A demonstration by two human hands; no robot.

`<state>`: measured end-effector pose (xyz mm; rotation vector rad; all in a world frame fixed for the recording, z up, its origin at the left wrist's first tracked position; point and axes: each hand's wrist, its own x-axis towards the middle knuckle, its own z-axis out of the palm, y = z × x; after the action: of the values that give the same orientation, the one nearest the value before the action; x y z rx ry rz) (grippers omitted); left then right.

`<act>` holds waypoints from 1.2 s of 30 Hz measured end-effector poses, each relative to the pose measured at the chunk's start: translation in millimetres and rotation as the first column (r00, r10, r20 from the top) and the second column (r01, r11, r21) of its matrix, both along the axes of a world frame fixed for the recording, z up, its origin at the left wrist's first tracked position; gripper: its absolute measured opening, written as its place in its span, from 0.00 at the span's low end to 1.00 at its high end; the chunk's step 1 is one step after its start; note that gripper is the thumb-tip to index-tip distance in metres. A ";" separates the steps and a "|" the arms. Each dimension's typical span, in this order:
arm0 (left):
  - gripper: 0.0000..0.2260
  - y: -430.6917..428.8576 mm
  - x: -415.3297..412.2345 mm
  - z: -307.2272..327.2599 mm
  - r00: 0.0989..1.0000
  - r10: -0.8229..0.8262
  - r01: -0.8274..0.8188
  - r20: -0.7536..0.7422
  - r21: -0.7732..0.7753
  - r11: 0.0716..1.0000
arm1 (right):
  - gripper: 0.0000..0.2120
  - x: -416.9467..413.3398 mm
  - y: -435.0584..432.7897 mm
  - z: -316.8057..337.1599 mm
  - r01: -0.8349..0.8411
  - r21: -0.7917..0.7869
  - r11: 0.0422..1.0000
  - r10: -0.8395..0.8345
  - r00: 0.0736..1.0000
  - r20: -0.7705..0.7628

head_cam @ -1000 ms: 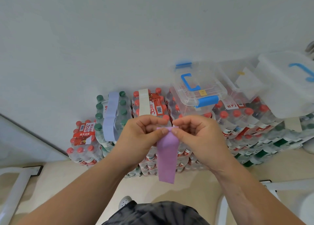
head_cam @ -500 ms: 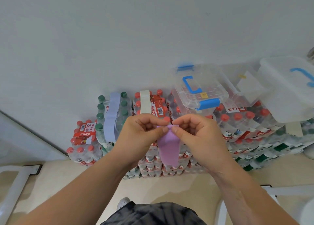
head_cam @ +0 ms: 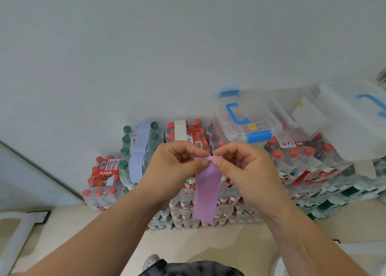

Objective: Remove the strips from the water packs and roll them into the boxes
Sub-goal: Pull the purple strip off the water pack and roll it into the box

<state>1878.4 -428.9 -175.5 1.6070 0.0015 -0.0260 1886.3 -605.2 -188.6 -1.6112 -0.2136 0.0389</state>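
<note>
A purple strip [head_cam: 205, 194] hangs down in front of me. My left hand [head_cam: 177, 167] and my right hand [head_cam: 244, 169] both pinch its top end between thumbs and fingertips, held close together above the stacked water packs [head_cam: 188, 207]. A light blue strip [head_cam: 139, 150] lies around a green-capped pack, and a white strip [head_cam: 180, 132] lies over a red-capped pack behind my hands. A closed clear box with blue handle and latches [head_cam: 244, 119] sits on the packs at the right.
More clear plastic boxes and a lid [head_cam: 353, 117] rest on the packs at the far right. The packs stand against a white wall [head_cam: 167, 46] on a beige floor [head_cam: 188, 242]. A white frame [head_cam: 14, 236] stands at the lower left.
The hanging part of the purple strip shortened half a second ago and now hangs long again. Both hands stay pinched together at its top end.
</note>
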 end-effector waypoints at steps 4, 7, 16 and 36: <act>0.09 -2.4 3.5 2.9 1.000 0.019 -0.019 0.025 -0.003 1.000 | 0.06 2.2 1.0 1.1 0.062 0.021 0.998 -0.061 0.997 -0.045; 0.10 -2.4 4.4 3.4 0.999 0.022 -0.022 0.025 0.001 1.000 | 0.05 3.3 0.4 1.8 0.081 0.000 0.997 -0.081 0.996 -0.031; 0.09 -1.1 5.5 5.3 1.000 0.012 -0.012 0.008 0.010 1.000 | 0.07 5.3 -0.2 4.5 0.048 0.015 0.999 -0.048 0.999 -0.005; 0.06 -0.6 9.2 12.0 0.999 -0.012 0.010 0.050 0.037 0.999 | 0.07 4.9 2.4 7.3 0.045 0.054 0.998 -0.044 0.999 -0.015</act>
<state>1887.6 -429.5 -163.5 1.6443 -0.0460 0.0058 1891.2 -602.9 -181.3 -1.5609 -0.1667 0.0105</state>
